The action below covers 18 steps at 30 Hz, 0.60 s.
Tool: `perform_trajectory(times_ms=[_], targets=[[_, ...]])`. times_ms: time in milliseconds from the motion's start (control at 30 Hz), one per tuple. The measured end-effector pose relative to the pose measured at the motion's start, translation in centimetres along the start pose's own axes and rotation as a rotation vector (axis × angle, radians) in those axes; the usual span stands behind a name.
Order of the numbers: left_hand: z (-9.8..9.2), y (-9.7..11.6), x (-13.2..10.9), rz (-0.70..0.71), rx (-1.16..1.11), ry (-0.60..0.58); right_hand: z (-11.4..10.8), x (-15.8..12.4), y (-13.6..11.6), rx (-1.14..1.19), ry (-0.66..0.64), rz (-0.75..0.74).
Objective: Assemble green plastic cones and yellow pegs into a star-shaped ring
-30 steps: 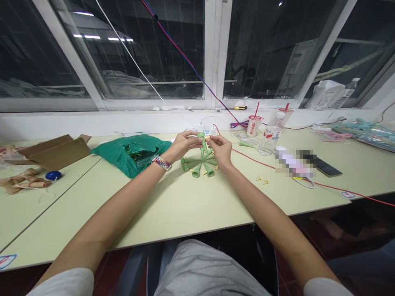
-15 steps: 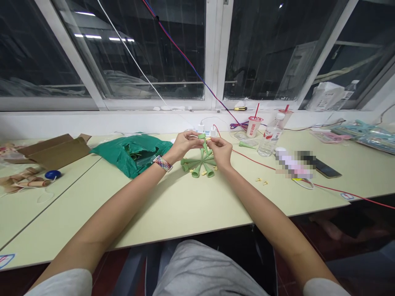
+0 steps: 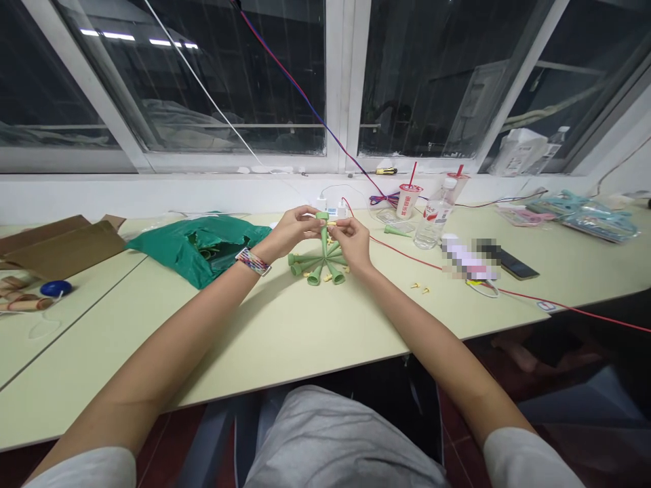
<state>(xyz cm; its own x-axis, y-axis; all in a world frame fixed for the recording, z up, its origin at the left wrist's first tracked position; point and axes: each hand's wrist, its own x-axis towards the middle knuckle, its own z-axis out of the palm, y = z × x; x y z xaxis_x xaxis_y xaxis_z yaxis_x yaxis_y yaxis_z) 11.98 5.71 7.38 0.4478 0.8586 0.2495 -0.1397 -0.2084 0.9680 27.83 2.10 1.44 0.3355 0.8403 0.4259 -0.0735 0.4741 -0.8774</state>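
The left hand [image 3: 289,230] holds the top of an upright green cone [image 3: 323,237] in curled fingers; the right hand [image 3: 352,244] pinches a yellow part [image 3: 331,222] just beside it. The cone rises from a radial cone assembly [image 3: 316,263] on the table [image 3: 102,352], below the hands at center. Compared with the earlier view, the hand pose matches; the whole scene sits slightly further left and higher.

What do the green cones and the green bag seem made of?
The green cones look like moulded matte plastic, smooth and evenly coloured, though rubber is possible. The green bag looks like thin glossy plastic film, with creases and shine.
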Motion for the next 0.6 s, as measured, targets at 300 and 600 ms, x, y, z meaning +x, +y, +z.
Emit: perform_trajectory(times_ms=[300,600], targets=[[0.5,0.7,-0.3,-0.067,-0.024,-0.068,-16.0,-1.6,-6.4,-0.848,-0.482,-0.031],[0.8,0.0,-0.4,-0.061,0.016,-0.113,-22.9,-5.5,-7.0,-1.27,-0.534,0.082]])
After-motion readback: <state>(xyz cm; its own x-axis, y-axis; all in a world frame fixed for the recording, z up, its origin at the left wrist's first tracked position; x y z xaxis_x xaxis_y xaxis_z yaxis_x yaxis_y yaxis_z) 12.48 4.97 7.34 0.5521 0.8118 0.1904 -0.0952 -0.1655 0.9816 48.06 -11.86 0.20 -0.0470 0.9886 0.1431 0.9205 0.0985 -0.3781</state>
